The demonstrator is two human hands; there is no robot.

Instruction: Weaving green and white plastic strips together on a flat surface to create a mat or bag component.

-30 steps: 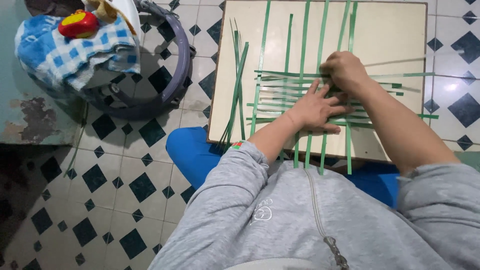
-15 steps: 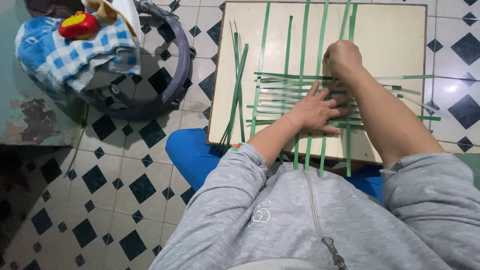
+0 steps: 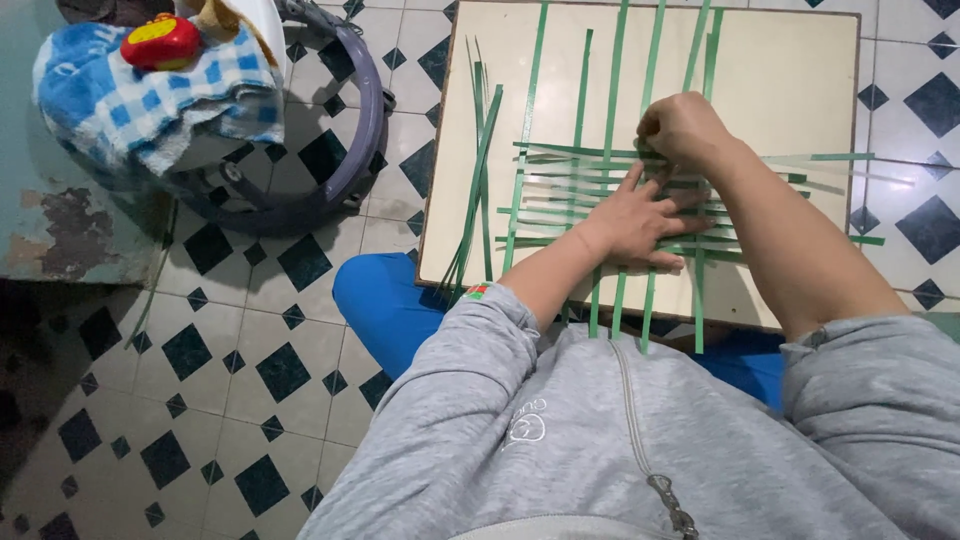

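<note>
A woven mat of green strips [image 3: 600, 190] lies on a pale square board [image 3: 780, 80] over my lap. My left hand [image 3: 640, 220] rests flat on the weave with fingers spread, pressing the strips down. My right hand [image 3: 685, 130] is closed at the upper edge of the woven part, pinching a green strip there. Long vertical strips run up toward the board's far edge. A loose bundle of green strips [image 3: 478, 170] lies along the board's left side.
Black-and-white tiled floor [image 3: 250, 330] surrounds me. At upper left stands a purple ring-shaped frame [image 3: 355, 150] with a blue checked cloth [image 3: 130, 100] and a red toy [image 3: 160, 42] on it. A worn teal surface [image 3: 40, 210] is at far left.
My right hand has shifted slightly up the weave while staying closed on a strip. My left hand stays flat on the strips.
</note>
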